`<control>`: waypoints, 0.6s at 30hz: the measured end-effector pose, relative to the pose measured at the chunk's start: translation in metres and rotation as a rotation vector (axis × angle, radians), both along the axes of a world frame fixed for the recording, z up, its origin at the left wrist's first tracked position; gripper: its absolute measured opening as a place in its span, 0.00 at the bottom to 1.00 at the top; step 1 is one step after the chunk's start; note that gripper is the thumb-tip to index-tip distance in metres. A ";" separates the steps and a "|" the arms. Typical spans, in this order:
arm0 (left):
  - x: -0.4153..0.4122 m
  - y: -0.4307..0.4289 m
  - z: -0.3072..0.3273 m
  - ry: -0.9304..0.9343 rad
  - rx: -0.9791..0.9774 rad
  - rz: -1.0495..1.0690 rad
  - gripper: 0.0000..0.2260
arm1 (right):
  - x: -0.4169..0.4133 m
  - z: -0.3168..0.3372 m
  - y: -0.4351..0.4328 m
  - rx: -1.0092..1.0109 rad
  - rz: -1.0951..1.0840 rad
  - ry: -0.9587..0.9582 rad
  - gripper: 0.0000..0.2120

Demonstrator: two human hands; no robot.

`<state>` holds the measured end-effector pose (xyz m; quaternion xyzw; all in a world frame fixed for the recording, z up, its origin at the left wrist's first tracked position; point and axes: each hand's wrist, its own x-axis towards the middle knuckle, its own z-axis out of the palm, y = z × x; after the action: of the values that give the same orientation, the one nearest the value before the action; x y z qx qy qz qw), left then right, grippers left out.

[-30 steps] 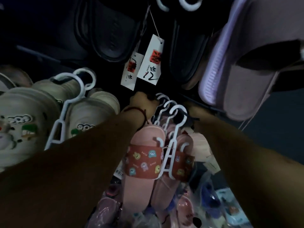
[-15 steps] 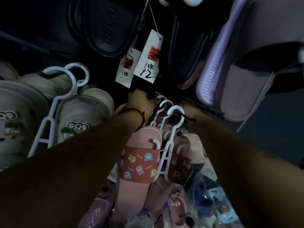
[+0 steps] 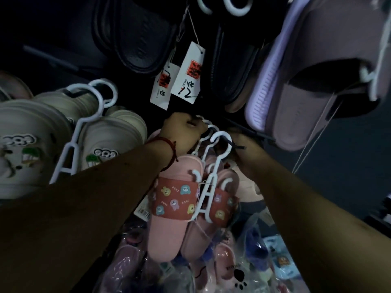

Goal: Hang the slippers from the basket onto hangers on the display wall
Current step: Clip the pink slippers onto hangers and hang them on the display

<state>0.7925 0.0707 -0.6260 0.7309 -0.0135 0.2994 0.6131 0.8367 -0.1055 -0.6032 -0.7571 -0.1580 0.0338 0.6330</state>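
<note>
Left hand (image 3: 183, 133) fingers clamped on hanger hooks (image 3: 219, 137) w/ pink slippers (image 3: 169, 210); right hand (image 3: 243, 151) by black peg (image 3: 251, 133), fingers can't tell. Hanging step, likely; next: slip hooks over peg.

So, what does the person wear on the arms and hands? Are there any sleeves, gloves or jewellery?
The left forearm and the right forearm are bare as far as the picture shows, with no sleeves. No gloves are worn. A thin red cord bracelet with a short loose end circles the wrist of the left hand. The right hand shows no band. It is too dark to tell about rings.
</note>
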 end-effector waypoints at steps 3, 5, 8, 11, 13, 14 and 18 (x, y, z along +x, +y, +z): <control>-0.005 0.003 -0.006 -0.001 -0.065 -0.146 0.06 | -0.010 -0.002 0.001 0.079 0.017 -0.039 0.15; -0.006 0.003 -0.009 -0.028 -0.053 -0.095 0.04 | -0.011 -0.006 -0.001 0.076 -0.043 -0.090 0.14; -0.012 0.000 -0.009 -0.044 -0.026 -0.020 0.03 | -0.009 -0.008 0.000 0.002 -0.093 -0.145 0.13; -0.013 -0.002 -0.009 -0.042 -0.003 -0.019 0.04 | -0.013 -0.004 0.000 0.006 -0.119 -0.132 0.13; -0.013 -0.001 -0.007 -0.024 -0.002 -0.025 0.03 | -0.016 -0.002 -0.001 0.011 -0.131 -0.117 0.13; -0.014 -0.001 -0.006 -0.009 -0.012 -0.035 0.03 | -0.020 -0.002 0.000 0.011 -0.135 -0.123 0.12; -0.020 -0.005 -0.001 0.038 -0.061 -0.080 0.03 | -0.028 -0.001 0.000 -0.008 -0.169 -0.125 0.09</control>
<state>0.7724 0.0658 -0.6271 0.7162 -0.0221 0.2610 0.6468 0.8089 -0.1050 -0.6044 -0.7708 -0.1327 -0.0662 0.6196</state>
